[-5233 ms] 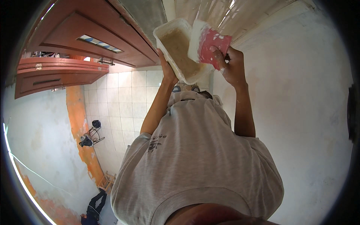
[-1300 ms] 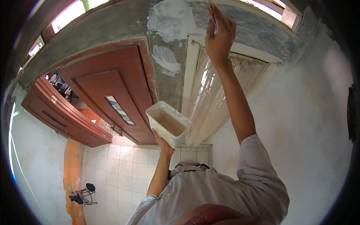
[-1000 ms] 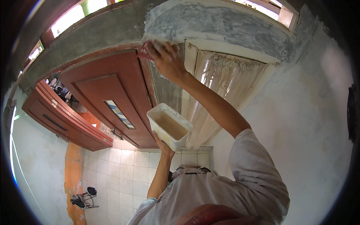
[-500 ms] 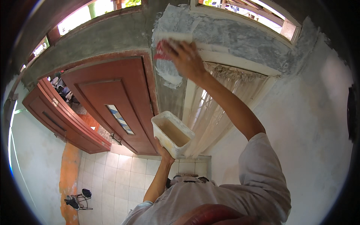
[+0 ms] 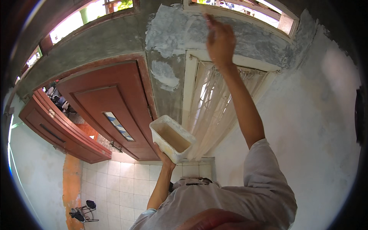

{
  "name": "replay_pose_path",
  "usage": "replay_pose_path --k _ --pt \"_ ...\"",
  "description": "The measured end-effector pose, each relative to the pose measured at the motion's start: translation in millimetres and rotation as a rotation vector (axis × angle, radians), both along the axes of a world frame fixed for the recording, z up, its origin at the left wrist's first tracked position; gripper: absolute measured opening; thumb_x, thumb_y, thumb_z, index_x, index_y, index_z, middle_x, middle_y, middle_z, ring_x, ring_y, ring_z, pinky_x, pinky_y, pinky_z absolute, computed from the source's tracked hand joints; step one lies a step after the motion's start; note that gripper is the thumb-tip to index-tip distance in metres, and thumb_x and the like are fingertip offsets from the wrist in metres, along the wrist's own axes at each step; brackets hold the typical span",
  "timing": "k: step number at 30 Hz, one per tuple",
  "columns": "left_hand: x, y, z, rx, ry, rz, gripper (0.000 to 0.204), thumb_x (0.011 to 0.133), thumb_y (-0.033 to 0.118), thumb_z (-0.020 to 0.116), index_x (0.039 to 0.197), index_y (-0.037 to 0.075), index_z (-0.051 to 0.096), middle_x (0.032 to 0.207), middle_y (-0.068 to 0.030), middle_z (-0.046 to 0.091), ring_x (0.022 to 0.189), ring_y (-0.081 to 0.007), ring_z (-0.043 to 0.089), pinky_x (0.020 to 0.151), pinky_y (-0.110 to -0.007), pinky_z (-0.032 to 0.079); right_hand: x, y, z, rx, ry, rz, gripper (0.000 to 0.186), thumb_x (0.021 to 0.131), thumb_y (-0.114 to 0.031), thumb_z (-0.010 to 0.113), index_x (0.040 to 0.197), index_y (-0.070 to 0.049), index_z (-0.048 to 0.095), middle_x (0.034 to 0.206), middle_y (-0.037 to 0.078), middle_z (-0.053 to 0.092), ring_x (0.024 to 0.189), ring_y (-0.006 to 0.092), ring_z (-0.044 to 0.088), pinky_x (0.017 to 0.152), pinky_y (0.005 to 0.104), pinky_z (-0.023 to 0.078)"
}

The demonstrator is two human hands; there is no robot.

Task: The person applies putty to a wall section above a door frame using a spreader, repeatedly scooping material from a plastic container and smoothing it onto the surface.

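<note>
1. Grey plaster (image 5: 245,36) covers the beam above the window, and the right hand (image 5: 220,40) is raised against it, near the upper edge of the window frame (image 5: 189,82).
2. Half a second ago this hand lay further left, over the pale patch above the door post, with a red tool showing under the fingers; a second before that it was at the same left end. It has since swept rightward along the beam.
3. No tool shows in the right hand now. The fingers are pressed together and curled toward the wall, but whether they pinch anything I cannot tell, since the palm faces away.
4. The left hand (image 5: 164,155) holds the white tub (image 5: 171,138) from beneath at chest height, fingers wrapped under its base, just in front of the sheer curtain (image 5: 212,115). The tub is tilted slightly and shows a tan paste inside. It has kept roughly the same place through the last second.
5. Judging from the shift, one stroke across the beam looks finished or close to it, with the work moving toward the right-hand stretch of grey.
6. Lighter, smoother patches (image 5: 165,74) sit on the post between the red-brown door (image 5: 115,115) and the window, well apart from the hand.
</note>
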State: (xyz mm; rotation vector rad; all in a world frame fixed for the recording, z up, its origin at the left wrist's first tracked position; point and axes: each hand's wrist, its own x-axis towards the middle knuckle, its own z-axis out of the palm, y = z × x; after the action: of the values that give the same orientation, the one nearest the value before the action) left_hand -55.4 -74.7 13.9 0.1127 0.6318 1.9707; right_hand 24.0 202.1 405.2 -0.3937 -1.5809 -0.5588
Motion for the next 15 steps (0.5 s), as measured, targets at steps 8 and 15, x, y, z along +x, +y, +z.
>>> replay_pose_path --k 8,15 --pt "-0.1 1.3 -6.5 0.004 -0.033 -0.011 0.081 0.104 0.072 0.035 0.160 0.013 0.035 0.156 -0.0106 0.048 0.141 -0.0320 0.050 0.117 -0.049 0.043 -33.8 -36.6 -16.7 -0.031 -0.298 0.141 0.053 0.084 0.008 0.064 0.128 -0.021 0.071 0.119 0.004 0.076 0.102 0.0246 0.071 0.092 0.0421 0.054" --pt "-0.7 3.8 -20.7 0.036 -0.059 -0.020 0.080 0.105 0.071 0.034 0.160 0.013 0.034 0.156 -0.0106 0.047 0.141 -0.0320 0.049 0.117 -0.049 0.043 39.8 16.8 55.8 -0.028 -0.195 0.111 0.034 0.095 -0.005 0.062 0.127 -0.012 0.072 0.108 0.016 0.076 0.089 0.0317 0.073 0.084 0.0422 0.057"
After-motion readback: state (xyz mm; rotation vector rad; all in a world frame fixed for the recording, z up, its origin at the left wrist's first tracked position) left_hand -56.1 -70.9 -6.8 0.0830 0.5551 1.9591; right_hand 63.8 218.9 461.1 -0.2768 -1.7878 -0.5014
